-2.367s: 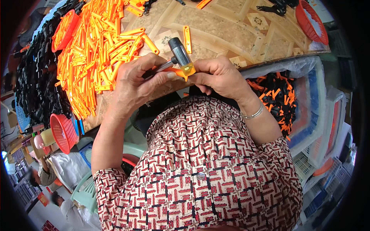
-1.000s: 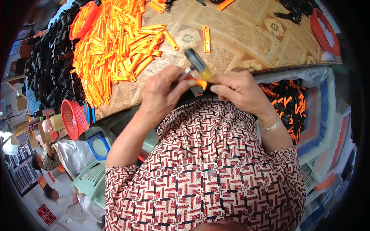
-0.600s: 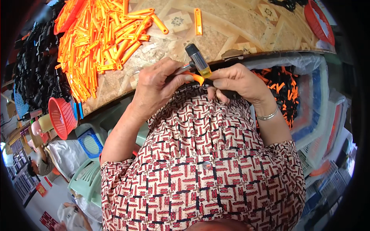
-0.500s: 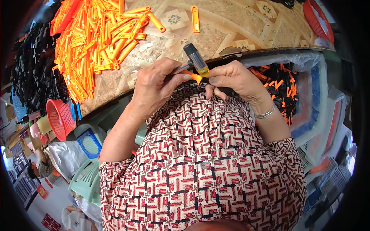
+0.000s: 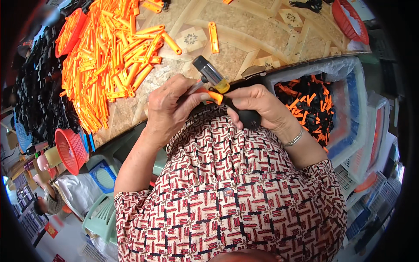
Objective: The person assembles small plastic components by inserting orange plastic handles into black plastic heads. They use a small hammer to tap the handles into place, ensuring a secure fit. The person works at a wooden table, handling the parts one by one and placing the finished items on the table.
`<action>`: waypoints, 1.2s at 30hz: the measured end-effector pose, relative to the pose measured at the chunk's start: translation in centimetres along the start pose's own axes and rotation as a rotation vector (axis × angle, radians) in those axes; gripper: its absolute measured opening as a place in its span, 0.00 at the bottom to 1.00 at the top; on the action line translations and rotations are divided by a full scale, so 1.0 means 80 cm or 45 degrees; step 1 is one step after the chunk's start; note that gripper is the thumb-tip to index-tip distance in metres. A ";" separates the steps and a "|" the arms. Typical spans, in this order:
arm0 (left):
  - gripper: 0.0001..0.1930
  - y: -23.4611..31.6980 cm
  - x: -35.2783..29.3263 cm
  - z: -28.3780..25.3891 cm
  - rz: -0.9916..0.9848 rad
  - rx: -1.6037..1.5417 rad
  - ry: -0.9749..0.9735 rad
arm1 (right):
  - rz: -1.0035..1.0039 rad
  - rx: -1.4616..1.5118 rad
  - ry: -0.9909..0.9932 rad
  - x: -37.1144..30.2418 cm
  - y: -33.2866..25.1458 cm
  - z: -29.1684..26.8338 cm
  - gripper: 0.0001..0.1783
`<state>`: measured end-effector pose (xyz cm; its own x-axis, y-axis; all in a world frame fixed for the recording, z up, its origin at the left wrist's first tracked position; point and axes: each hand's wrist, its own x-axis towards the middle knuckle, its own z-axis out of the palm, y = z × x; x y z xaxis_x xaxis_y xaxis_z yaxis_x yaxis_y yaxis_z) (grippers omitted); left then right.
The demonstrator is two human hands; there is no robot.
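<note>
- Two changes since half a second ago: rounded end of the black part now plain below the right hand, mostly hidden before; hammer slanted further over to the left.
- Much as before: both grips, plus the orange heap and the lone strip on the worktop.
- Left hand closed around the hammer's handle, with the orange piece pinched at the thumb, back of the hand upward.
- Right hand also grasping, thumb and fingers bent around the black part, with a bracelet at the wrist.
- Orange piece and black part meeting end to end between the hands, in front of the worktop's edge and close to the shirt.
- Hammer's yellow end just above that meeting place; contact impossible to tell.
- Hammer head a shiny cylinder, black at one end, translucent yellow at the other.
- Orange piece smooth, curved at the tip; black part dark and bulbous.
- Strip flat, narrow, round-ended.
- Worktop patterned in wood and stone tones.
- At the right, a tub of black and orange parts, with clear film along the rim.
</note>
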<state>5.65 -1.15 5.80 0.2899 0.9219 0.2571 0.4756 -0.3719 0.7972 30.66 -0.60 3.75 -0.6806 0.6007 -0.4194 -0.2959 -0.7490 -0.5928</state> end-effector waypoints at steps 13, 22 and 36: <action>0.08 0.001 0.009 -0.024 -0.110 -0.163 -0.067 | -0.064 -0.091 0.053 -0.001 -0.011 0.004 0.15; 0.10 0.017 0.012 -0.028 0.020 0.096 -0.147 | 0.023 -0.046 -0.005 0.004 -0.013 0.002 0.15; 0.10 0.011 0.013 -0.027 0.023 0.088 -0.186 | 0.075 -0.100 -0.042 0.010 -0.013 -0.003 0.15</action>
<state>4.56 -0.29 7.95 0.4142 0.8912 0.1851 0.5239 -0.3997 0.7521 30.58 0.74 3.89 -0.7171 0.5459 -0.4333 -0.2020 -0.7578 -0.6204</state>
